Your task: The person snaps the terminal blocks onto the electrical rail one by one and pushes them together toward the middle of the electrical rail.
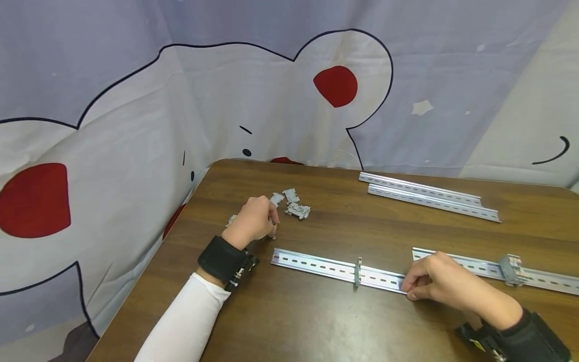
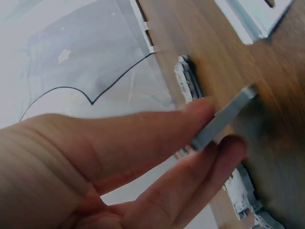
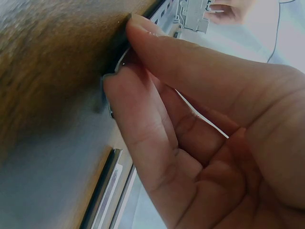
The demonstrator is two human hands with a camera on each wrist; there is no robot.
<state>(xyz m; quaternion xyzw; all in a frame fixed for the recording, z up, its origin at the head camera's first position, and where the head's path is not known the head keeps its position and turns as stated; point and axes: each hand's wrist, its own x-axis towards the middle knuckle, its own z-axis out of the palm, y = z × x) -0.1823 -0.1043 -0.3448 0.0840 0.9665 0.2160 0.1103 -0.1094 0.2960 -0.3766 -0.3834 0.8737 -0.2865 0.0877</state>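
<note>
Between thumb and fingers my left hand point(image 1: 254, 219) pinches a thin grey DIN-rail terminal block point(image 2: 223, 120), held just above the table near the loose ones. A slotted metal DIN rail point(image 1: 312, 263) lies in front of me with one terminal block point(image 1: 357, 274) mounted across it. My right hand point(image 1: 445, 280) grips the right end of this rail between thumb and fingers; the fingers hide the tip. Several loose terminal blocks point(image 1: 298, 210) lie around and beyond my left hand, some partly covered by it.
To the right, a second DIN rail point(image 1: 549, 280) carries a grey cluster of terminal blocks point(image 1: 512, 270). Two more rails point(image 1: 434, 202) lie side by side at the back right. A printed curtain point(image 1: 271, 100) hangs behind the wooden table point(image 1: 325, 322).
</note>
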